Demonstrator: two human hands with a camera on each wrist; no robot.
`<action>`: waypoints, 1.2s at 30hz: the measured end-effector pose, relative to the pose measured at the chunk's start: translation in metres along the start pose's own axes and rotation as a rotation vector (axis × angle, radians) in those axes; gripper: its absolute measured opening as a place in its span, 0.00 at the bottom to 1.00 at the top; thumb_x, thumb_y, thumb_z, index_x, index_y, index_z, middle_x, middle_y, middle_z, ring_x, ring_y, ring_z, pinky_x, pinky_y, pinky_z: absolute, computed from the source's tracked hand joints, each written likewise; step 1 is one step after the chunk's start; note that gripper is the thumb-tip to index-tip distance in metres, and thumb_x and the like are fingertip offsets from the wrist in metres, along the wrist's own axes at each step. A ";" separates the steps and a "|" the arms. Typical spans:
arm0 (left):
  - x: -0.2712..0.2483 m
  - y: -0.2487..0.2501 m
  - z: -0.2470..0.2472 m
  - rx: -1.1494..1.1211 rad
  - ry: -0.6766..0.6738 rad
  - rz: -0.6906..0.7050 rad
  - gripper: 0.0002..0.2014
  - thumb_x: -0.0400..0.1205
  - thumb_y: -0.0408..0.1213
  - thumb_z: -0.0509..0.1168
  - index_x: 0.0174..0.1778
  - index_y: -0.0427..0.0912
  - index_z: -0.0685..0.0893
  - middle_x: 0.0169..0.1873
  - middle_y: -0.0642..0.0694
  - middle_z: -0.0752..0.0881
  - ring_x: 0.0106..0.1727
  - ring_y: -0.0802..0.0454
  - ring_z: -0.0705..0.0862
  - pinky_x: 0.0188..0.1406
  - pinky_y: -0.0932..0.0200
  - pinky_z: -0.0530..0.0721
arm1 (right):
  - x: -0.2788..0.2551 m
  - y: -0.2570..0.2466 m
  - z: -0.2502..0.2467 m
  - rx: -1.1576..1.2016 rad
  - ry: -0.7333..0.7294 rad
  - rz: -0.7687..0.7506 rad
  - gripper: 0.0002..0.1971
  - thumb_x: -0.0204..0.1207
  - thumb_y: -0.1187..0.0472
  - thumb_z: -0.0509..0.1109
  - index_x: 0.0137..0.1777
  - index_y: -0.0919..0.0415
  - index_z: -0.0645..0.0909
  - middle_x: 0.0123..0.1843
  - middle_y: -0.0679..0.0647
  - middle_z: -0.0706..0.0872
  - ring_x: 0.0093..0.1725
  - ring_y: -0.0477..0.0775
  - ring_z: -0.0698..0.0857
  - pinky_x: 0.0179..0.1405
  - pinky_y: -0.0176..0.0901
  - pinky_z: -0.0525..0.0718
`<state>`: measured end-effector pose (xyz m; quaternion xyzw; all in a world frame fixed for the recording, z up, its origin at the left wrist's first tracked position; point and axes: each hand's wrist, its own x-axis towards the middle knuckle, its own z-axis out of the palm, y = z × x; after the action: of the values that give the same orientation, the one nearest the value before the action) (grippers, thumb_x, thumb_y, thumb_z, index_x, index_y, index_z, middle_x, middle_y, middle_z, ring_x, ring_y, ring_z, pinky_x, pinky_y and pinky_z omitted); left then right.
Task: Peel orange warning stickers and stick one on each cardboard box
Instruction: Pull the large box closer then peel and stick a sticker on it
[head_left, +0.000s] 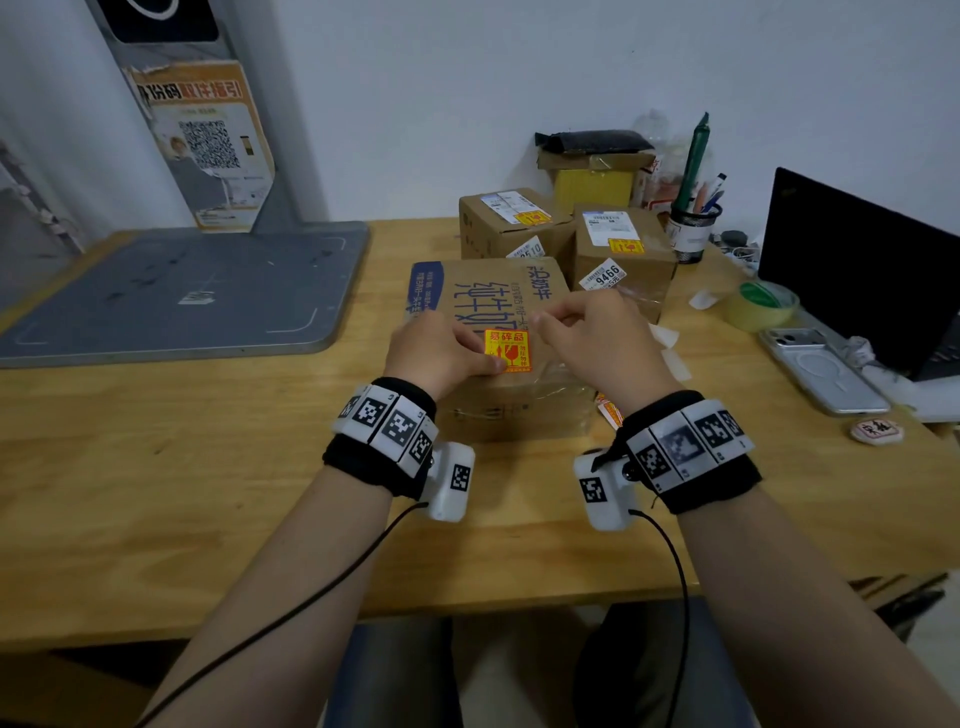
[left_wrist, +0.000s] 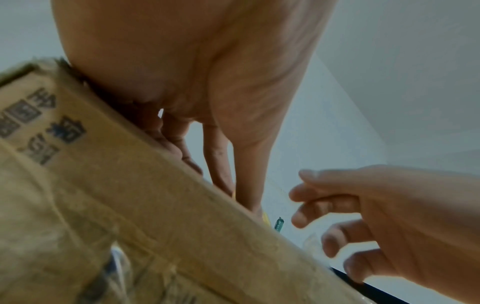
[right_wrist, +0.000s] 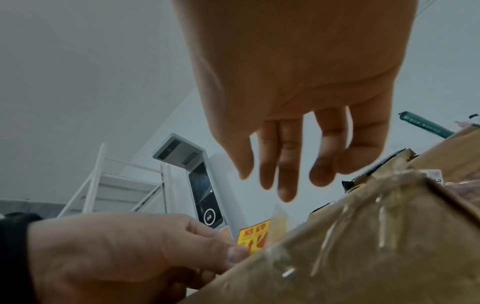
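Note:
A large printed cardboard box (head_left: 483, 296) lies in front of me on the wooden table (head_left: 208, 441). An orange warning sticker (head_left: 508, 351) sits on its top near the front edge. My left hand (head_left: 452, 348) rests on the box with fairly straight fingers (left_wrist: 221, 164), and its thumb presses the sticker's (right_wrist: 253, 236) lower left corner. Just above the sticker's upper right hovers my right hand (head_left: 563, 322), fingers (right_wrist: 285, 164) loosely curled and holding nothing. Two smaller boxes (head_left: 511, 228) (head_left: 623, 260) behind each carry an orange sticker.
Loose stickers and white backing strips (head_left: 670, 343) lie right of the box. A tape roll (head_left: 761, 306), phone (head_left: 823, 369), laptop (head_left: 857, 270) and pen cup (head_left: 693, 228) crowd the right side. A grey scanner base (head_left: 176, 291) fills the left rear.

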<state>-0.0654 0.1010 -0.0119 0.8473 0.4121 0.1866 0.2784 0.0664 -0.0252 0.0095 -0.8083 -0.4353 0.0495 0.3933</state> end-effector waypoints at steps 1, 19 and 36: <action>-0.001 0.000 0.000 -0.006 0.004 -0.005 0.13 0.67 0.53 0.81 0.40 0.50 0.94 0.39 0.57 0.91 0.48 0.55 0.86 0.48 0.56 0.83 | -0.002 -0.001 0.001 0.022 0.001 -0.026 0.11 0.82 0.47 0.72 0.49 0.49 0.93 0.48 0.45 0.92 0.50 0.46 0.87 0.47 0.43 0.82; -0.010 -0.007 -0.007 -0.077 0.056 -0.020 0.05 0.79 0.37 0.74 0.46 0.51 0.94 0.40 0.55 0.86 0.50 0.56 0.82 0.50 0.62 0.76 | -0.016 0.001 0.027 -0.333 -0.315 -0.154 0.24 0.89 0.39 0.50 0.61 0.32 0.90 0.73 0.49 0.83 0.83 0.54 0.61 0.74 0.60 0.55; -0.010 -0.005 -0.006 -0.067 0.049 -0.045 0.06 0.79 0.35 0.73 0.45 0.50 0.93 0.38 0.55 0.85 0.49 0.54 0.82 0.51 0.60 0.79 | -0.004 -0.002 0.027 -0.479 -0.333 -0.111 0.24 0.88 0.37 0.50 0.60 0.36 0.90 0.67 0.49 0.85 0.77 0.53 0.64 0.73 0.64 0.55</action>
<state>-0.0781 0.0973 -0.0112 0.8233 0.4313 0.2144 0.3005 0.0513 -0.0114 -0.0089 -0.8338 -0.5368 0.0557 0.1164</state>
